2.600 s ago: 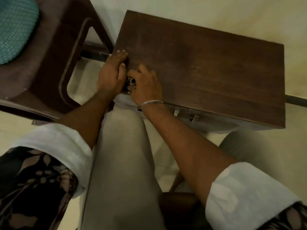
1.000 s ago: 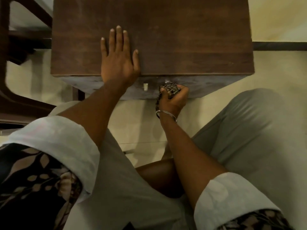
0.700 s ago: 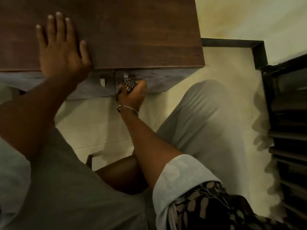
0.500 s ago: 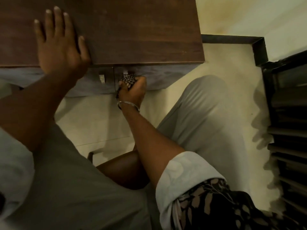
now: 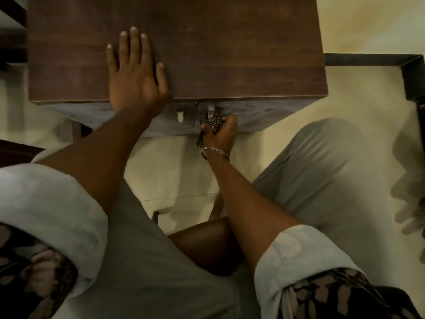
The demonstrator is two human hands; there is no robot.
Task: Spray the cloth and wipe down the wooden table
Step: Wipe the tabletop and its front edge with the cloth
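Now wiping the front face of the wooden table, cloth bunched in the right hand.

Head view: the right hand is closed around a checked cloth, pressing it against the grey front panel just under the top edge, right beside a metal handle; a second handle sits a little to its left. The left hand lies open and flat on the brown surface, fingers spread, steadying the piece. To do this step well, the person would likely keep the left palm bearing down so the furniture does not shift, work the cloth around both handles where grime collects, then carry strokes along the panel toward the right corner. No spray bottle is visible here.
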